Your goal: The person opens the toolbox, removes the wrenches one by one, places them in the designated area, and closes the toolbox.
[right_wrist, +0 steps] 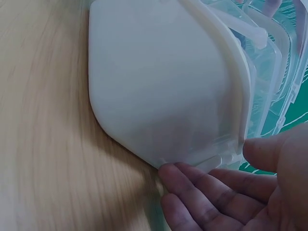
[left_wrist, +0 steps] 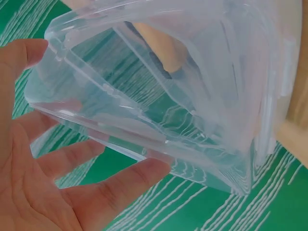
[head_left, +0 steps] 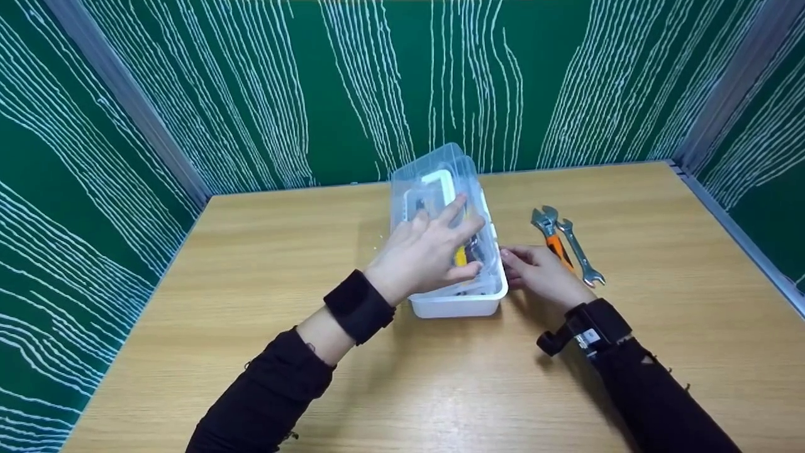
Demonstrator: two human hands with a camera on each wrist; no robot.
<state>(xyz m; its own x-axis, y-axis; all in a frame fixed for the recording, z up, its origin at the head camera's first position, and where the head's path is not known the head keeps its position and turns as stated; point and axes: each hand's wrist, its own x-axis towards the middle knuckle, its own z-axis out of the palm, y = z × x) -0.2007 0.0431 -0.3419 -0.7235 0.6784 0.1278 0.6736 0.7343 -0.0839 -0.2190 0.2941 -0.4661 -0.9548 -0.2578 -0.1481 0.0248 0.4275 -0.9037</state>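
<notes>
A white storage box (head_left: pixel 456 308) stands lengthwise mid-table, its clear lid (head_left: pixel 427 162) tilted up. My left hand (head_left: pixel 424 245) reaches across the lid with fingers spread, some tips touching the clear plastic (left_wrist: pixel 139 130) in the left wrist view. Beside the box's right side, my right hand (head_left: pixel 544 274) holds the edge. In the right wrist view its thumb (right_wrist: pixel 262 151) is at the rim and its fingers lie along the lower wall (right_wrist: pixel 163 86). Something yellow (head_left: pixel 461 257) and dark shapes show inside; their kind is hard to tell through the plastic.
Right of the box lie an adjustable wrench (head_left: pixel 553 236) with an orange and black handle and a metal open-end wrench (head_left: pixel 582 255). The wooden table (head_left: pixel 283 251) meets green walls (head_left: pixel 358 82) with white streaks at its back and sides.
</notes>
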